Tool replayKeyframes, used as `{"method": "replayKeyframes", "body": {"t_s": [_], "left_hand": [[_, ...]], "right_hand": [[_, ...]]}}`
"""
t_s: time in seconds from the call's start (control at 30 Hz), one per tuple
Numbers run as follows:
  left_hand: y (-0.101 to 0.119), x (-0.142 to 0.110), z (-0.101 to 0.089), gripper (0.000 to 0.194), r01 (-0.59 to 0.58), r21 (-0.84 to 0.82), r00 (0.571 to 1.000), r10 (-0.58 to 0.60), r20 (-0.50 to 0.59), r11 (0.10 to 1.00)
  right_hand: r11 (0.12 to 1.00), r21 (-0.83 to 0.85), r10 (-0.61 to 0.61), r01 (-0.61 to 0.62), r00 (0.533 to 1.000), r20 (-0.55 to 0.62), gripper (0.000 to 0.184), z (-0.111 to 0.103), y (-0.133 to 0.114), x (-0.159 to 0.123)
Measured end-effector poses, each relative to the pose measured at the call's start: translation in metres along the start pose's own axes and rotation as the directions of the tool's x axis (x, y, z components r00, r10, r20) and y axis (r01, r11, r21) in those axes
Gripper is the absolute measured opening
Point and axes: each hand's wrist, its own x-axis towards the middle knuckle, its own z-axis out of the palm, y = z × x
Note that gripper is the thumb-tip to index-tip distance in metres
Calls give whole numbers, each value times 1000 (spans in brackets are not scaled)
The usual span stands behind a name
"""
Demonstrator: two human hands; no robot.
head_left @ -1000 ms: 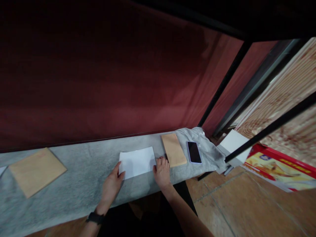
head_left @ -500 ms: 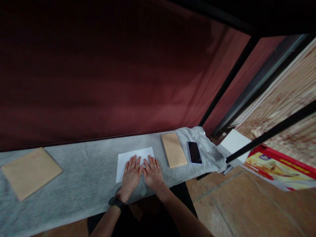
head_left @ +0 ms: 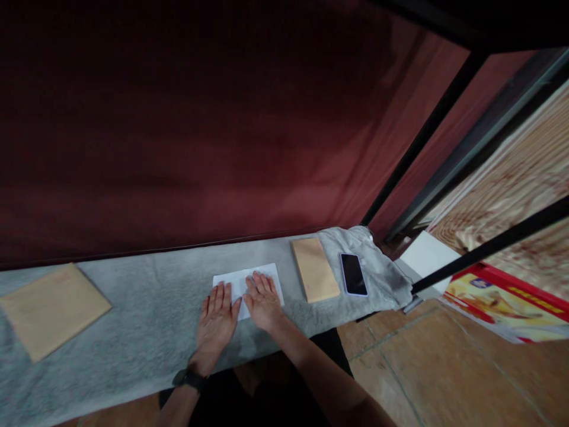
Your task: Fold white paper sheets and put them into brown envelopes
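Observation:
A white sheet of paper (head_left: 240, 276), apparently folded, lies flat on the grey cloth. My left hand (head_left: 217, 317) rests palm down over its left part, fingers stretched out and thumb apart. On its middle and right part lies my right hand (head_left: 264, 299), also flat with its fingers extended. The two hands sit side by side and hide much of the sheet. Just right of the paper is a stack of brown envelopes (head_left: 315, 270), touched by neither hand. A dark-screened phone (head_left: 354, 274) lies to the right of the stack.
Grey cloth (head_left: 151, 308) covers the narrow table. A larger brown envelope (head_left: 56, 311) lies at its left. A dark red panel (head_left: 222, 148) rises along the back edge. Black metal bars (head_left: 427, 139), a white box (head_left: 427, 255) and a red-yellow carton (head_left: 507, 299) are at the right.
Both hands moved from the sheet's side edges onto its top and pressed flat close together. Since then my left hand has slid to the left, and my right hand has shifted slightly up and left.

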Motion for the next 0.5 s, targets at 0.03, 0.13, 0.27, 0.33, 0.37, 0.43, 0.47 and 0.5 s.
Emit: {"method": "replayKeyframes", "body": {"t_s": [0.03,0.13,0.27,0.33,0.37,0.43,0.47,0.5], "left_hand": [[1,0,0,66,0,-4,1000,0,0,1000],[2,0,-1,66,8,-3,1000,-8,-2,1000],[3,0,-4,66,42,1,999,-42,-34,999],[3,0,-6,67,66,-25,995,-67,-67,998],[2,0,-7,67,82,-44,993,-85,-82,996],[2,0,-10,66,121,-85,987,-129,-98,989],[2,1,-12,65,144,-101,983,-153,-96,984],[2,2,-15,64,169,-113,980,-180,-87,979]], "right_hand": [[1000,2,-19,19,1000,21,49,2,-1,5],[1000,-19,1,0,1000,29,54,7,2,10],[997,-45,70,-70,998,-9,58,6,14,0],[994,-46,96,-96,995,-11,60,1,19,-6],[993,-44,105,-105,994,-8,60,-1,20,-8],[992,-40,118,-118,993,4,61,-6,21,-11],[991,-38,126,-126,992,13,61,-8,21,-11],[990,-38,133,-132,991,25,61,-10,20,-11]]}}
